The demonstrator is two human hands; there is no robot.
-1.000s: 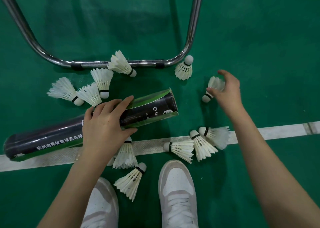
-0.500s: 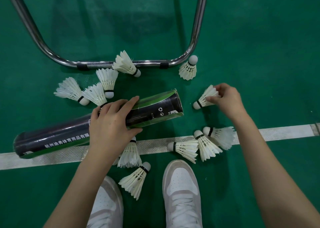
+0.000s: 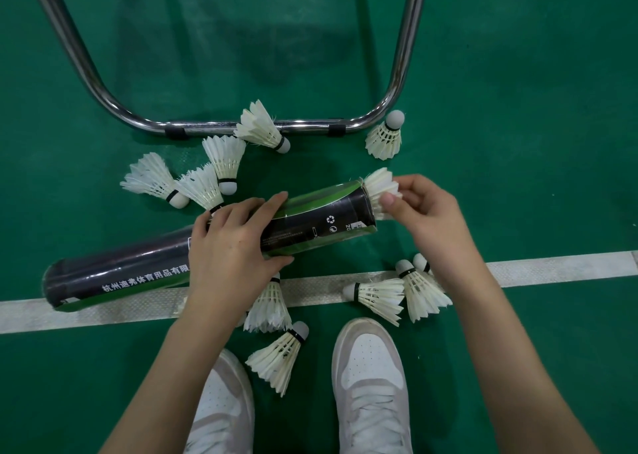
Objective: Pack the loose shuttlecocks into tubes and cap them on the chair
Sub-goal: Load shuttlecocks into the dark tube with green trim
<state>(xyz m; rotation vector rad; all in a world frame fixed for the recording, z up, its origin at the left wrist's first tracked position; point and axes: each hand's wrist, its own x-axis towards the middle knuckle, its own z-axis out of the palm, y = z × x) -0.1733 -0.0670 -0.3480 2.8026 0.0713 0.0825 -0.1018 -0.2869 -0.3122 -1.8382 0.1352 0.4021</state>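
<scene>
Shuttlecocks lay loose on the green floor, three clustered at far left beside the tube. That tube lay tilted across the white line, its open end up to the right. My left hand curled round its middle, gripping it. Two more birdies lay below by my shoes. My right hand pinched a shuttlecock's feathers at the tube's mouth, cork already inside. Behind stood the chair frame.
</scene>
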